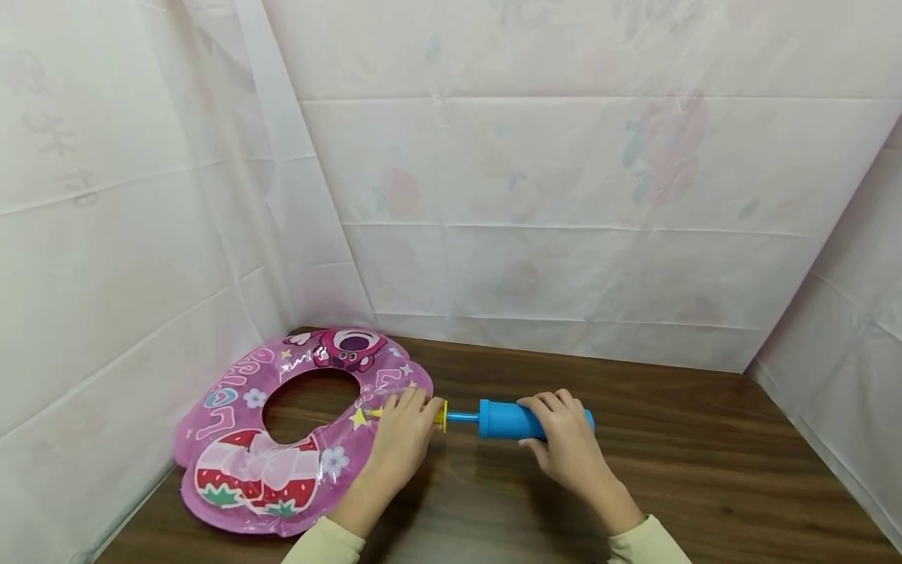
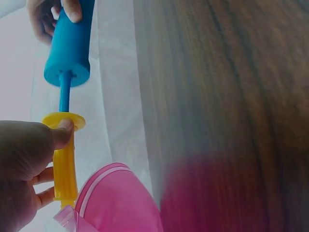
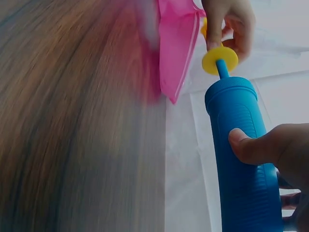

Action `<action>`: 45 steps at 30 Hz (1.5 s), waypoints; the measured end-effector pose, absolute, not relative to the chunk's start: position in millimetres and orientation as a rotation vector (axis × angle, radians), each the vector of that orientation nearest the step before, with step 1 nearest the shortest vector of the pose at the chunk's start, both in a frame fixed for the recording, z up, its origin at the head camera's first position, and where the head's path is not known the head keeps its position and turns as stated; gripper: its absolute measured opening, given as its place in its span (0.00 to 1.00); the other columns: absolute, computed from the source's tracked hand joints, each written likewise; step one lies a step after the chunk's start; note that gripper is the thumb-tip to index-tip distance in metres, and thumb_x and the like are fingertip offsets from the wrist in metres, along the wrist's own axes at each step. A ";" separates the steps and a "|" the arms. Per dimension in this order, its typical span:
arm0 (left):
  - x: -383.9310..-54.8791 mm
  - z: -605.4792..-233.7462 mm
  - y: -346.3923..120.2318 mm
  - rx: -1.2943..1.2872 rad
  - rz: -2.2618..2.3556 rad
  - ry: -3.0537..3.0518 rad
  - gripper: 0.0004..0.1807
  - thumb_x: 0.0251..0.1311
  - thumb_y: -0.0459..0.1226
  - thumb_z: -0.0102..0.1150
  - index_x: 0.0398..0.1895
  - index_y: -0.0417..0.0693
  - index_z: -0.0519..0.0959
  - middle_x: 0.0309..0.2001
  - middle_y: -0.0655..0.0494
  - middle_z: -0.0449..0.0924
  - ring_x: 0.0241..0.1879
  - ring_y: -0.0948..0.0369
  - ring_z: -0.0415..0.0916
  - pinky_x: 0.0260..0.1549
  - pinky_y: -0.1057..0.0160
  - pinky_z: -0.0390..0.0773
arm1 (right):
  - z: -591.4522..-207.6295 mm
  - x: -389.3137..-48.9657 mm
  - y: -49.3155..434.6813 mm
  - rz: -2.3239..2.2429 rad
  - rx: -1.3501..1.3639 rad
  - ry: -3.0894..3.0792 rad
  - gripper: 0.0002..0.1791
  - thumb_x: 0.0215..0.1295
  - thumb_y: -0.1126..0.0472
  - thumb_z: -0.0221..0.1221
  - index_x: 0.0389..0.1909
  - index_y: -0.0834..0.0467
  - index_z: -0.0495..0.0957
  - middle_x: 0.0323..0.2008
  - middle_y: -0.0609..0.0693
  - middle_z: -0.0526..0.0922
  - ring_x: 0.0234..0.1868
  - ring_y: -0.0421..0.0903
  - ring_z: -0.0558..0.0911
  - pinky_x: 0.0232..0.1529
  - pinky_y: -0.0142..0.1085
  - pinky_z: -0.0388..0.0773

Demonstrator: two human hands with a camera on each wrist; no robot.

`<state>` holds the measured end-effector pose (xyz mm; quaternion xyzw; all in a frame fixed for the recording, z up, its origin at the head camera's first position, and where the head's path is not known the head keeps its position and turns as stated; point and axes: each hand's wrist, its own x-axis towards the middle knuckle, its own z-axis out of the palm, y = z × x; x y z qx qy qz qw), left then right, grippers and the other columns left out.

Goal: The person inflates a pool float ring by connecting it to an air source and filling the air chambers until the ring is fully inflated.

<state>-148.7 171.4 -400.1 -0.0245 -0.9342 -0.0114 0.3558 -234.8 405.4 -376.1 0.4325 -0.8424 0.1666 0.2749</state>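
A hand pump lies sideways between both hands, with a blue barrel [image 1: 503, 420], a thin blue rod [image 1: 463, 417] and a yellow handle [image 2: 65, 169]. My left hand [image 1: 403, 439] grips the yellow handle, thumb against its round flange [image 3: 219, 60]. Around the blue barrel curl the fingers of my right hand [image 1: 567, 442]; its thumb presses the near side in the right wrist view. A short length of rod shows between flange and barrel. The pink swim ring [image 1: 369, 450] meets the handle's narrow yellow end at its right side; my left hand partly hides that joint in the head view.
The swim ring, printed with a bear and a strawberry, lies on the left of the dark wooden table [image 1: 676, 439]. White printed sheeting [image 1: 564, 196] hangs behind the table and along both sides. Pale yellow sleeves [image 1: 327, 542] cover the forearms.
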 end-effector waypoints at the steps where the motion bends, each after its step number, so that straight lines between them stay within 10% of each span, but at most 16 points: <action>1: -149.1 -399.5 171.9 -0.060 -0.038 -2.422 0.20 0.42 0.42 0.76 0.39 0.49 0.79 0.36 0.53 0.78 0.42 0.55 0.75 0.41 0.58 0.72 | -376.3 -234.1 402.2 0.447 1.161 -2.265 0.32 0.35 0.56 0.78 0.47 0.55 0.80 0.40 0.51 0.84 0.41 0.50 0.76 0.42 0.46 0.74; 24: -145.1 -401.2 162.8 -0.117 0.020 -2.445 0.19 0.41 0.36 0.76 0.40 0.51 0.81 0.37 0.55 0.82 0.42 0.56 0.77 0.40 0.58 0.78 | -385.0 -225.8 374.6 0.473 1.258 -2.413 0.34 0.40 0.48 0.76 0.50 0.54 0.77 0.44 0.49 0.83 0.45 0.48 0.79 0.49 0.47 0.78; 45: -143.4 -399.4 160.0 -0.142 -0.036 -2.451 0.14 0.47 0.38 0.73 0.38 0.52 0.80 0.34 0.57 0.81 0.40 0.57 0.77 0.39 0.58 0.78 | -372.1 -242.3 460.0 0.486 1.197 -2.485 0.32 0.41 0.52 0.76 0.50 0.55 0.79 0.44 0.47 0.84 0.46 0.47 0.80 0.47 0.49 0.79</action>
